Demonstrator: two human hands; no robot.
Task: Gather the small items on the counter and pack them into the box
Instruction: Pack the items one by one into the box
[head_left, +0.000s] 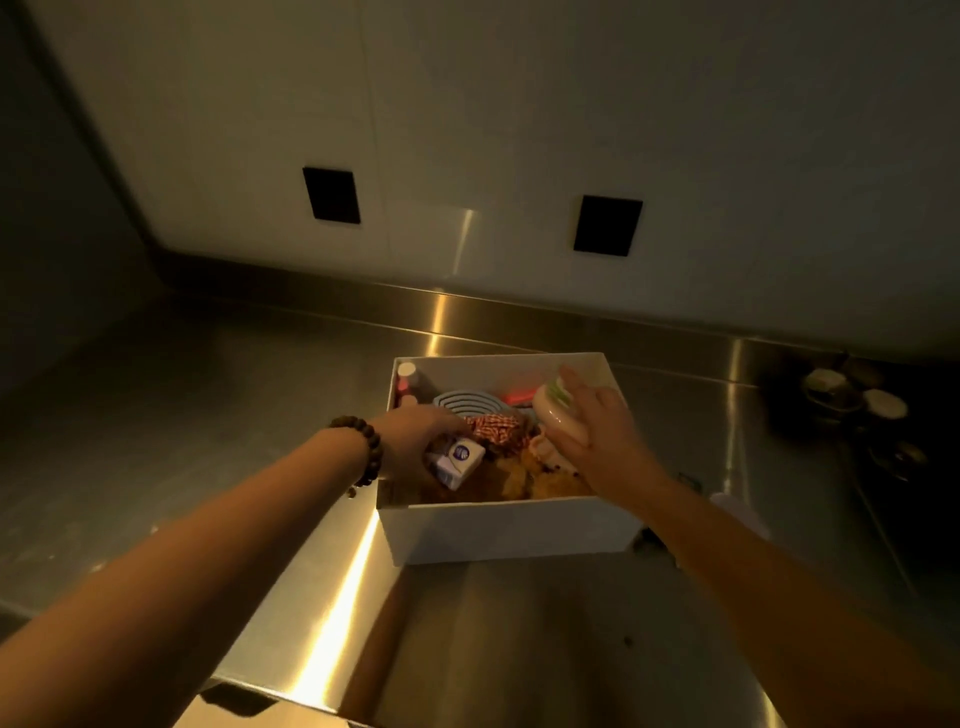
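Both hands are inside the white box (511, 530) on the desk (218, 395). The left hand (415, 434) curls its fingers on a small white carton (460, 460), probably to settle it. The right hand (597, 431) grips a pale bottle (558, 413) (green-banded) over the packed items below its fingers.

Box (511, 525) sits on the worktop (208, 395), mid-depth, a bit right of centre, well clear of the back edge. In box: bottle (407, 382) in back-left corner; coil (470, 405) just right of it; packet (493, 428) in front of coil; carton (460, 460) by left wall w/ left hand (415, 434) on it. Right hand (605, 431) over box's right side, holding tub (558, 410). 2 sockets (331, 195) on wall behind. Sink (857, 405) at worktop's right edge w/ cups inside.
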